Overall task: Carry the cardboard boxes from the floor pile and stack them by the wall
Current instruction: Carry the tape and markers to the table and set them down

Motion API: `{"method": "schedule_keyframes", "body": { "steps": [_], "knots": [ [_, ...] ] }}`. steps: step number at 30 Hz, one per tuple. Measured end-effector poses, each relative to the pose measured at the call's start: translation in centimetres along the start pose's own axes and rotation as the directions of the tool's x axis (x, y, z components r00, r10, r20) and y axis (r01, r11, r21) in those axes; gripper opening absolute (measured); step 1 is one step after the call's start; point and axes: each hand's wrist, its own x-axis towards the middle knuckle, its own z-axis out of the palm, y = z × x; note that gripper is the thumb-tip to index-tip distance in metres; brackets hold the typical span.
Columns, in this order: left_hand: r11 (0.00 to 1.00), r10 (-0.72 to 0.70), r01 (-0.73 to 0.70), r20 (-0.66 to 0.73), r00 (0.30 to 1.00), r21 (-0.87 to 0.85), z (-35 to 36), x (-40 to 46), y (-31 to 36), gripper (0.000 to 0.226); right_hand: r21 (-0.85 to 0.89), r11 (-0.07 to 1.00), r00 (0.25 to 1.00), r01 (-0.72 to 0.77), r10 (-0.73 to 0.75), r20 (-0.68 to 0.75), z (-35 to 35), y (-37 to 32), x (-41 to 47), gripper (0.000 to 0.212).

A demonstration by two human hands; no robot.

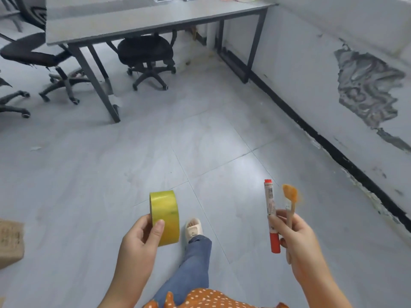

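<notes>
Left hand (142, 232): we see it low in the middle, gripping one yellow tape roll (165, 216).
Right hand (298, 238): low right, raised, holding one red marker (271, 215) and one small brush (289, 201).
Cardboard box (10, 242): one, on the floor at the lower left edge.
Chairs: three, upper left.
Table (138, 21): one, top.

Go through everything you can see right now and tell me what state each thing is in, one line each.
Left hand: grip on the tape roll.
Tape roll: held upright, off the floor.
Right hand: grip on marker and brush together.
Marker: capped, upright.
Brush: upright, orange tip up.
Box: on the floor at the left edge, untouched.
Chair: tucked under the table.
</notes>
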Motion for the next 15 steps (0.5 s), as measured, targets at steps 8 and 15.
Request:
{"method": "schedule_keyframes", "body": {
  "steps": [8,15],
  "knots": [
    [0.999,0.036,-0.036,-0.006,0.999,-0.014,3.8,17.7,6.6,0.02,0.0,0.999,0.999,0.033,-0.033,-0.027,5.5,-9.9,15.0,0.007],
    [1.0,-0.021,0.021,-0.011,1.0,0.021,8.9,30.4,9.3,0.015,-0.039,0.999,0.999,0.022,-0.023,-0.041,7.4,-16.7,26.8,0.006]
  ]
}}
